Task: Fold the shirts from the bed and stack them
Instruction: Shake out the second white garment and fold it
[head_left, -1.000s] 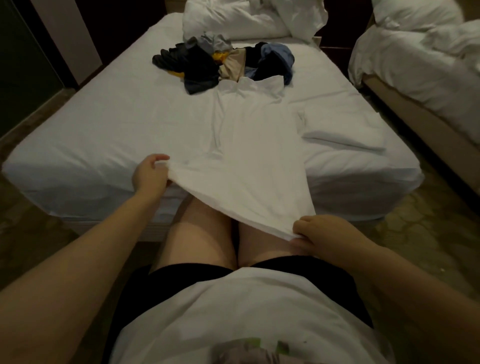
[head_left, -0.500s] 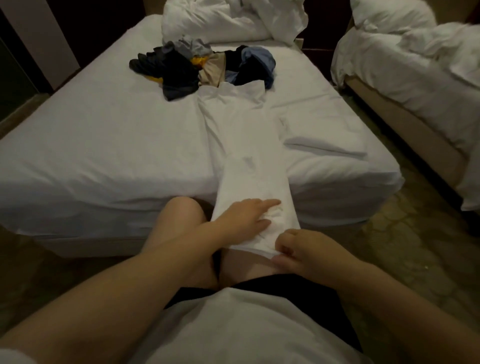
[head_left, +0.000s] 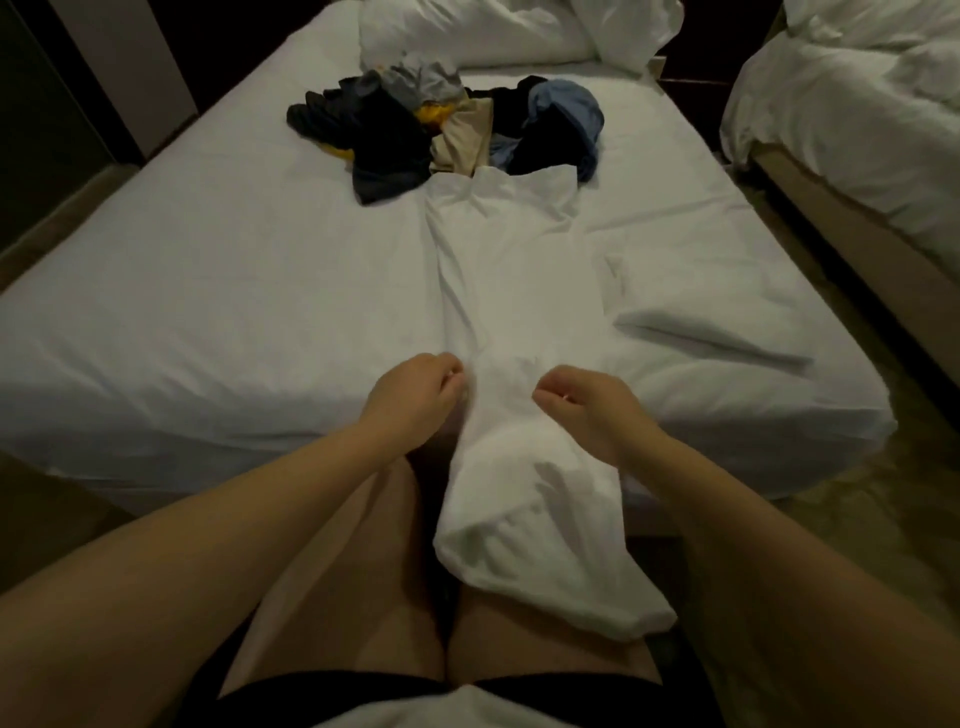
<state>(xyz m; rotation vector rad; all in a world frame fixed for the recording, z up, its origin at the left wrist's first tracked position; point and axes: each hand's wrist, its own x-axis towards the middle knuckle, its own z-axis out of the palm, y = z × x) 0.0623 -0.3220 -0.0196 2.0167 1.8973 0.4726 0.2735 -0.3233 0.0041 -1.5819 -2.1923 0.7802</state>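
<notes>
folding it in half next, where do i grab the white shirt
Take the white shirt by the two corners of its hanging hem, coming from the near bed edge. It lies as a narrow strip, collar by the clothes pile, hem loose over the thigh, so that end likely lifts freely.

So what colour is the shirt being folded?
The shirt is plain white, clearest in the head view.

bed (head_left: 208, 312) | white shirt (head_left: 509, 270) ctr | clothes pile (head_left: 395, 135) behind | prob. pillows (head_left: 467, 26) far end
</notes>
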